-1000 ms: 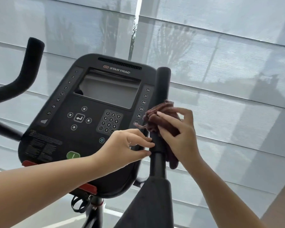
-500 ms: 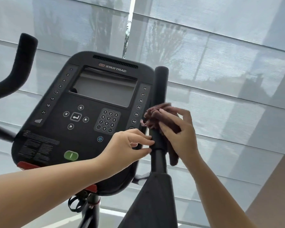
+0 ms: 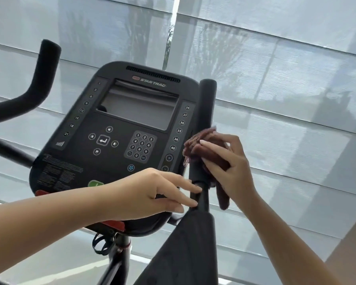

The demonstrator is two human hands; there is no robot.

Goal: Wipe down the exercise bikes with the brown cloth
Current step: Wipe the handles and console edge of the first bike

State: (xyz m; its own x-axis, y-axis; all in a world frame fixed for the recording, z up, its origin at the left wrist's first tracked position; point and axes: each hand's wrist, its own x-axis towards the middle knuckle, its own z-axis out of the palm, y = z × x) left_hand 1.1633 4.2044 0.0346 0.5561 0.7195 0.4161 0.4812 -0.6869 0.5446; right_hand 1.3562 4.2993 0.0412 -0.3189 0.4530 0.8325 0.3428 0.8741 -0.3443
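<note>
Head view: "STAR TRAC" console [image 3: 115, 128], brown cloth [image 3: 195, 149] in right hand [image 3: 232, 171].

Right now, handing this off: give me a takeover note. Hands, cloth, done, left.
Left hand: open, fingertips touching the bare post just below the right handlebar grip.
Right hand: grips the brown cloth around that grip's lower part; a tail hangs down.
Done: wiping under way on this grip; nothing shows what else is clean.
Left: likely the grip's top, console, left handlebar.
</note>
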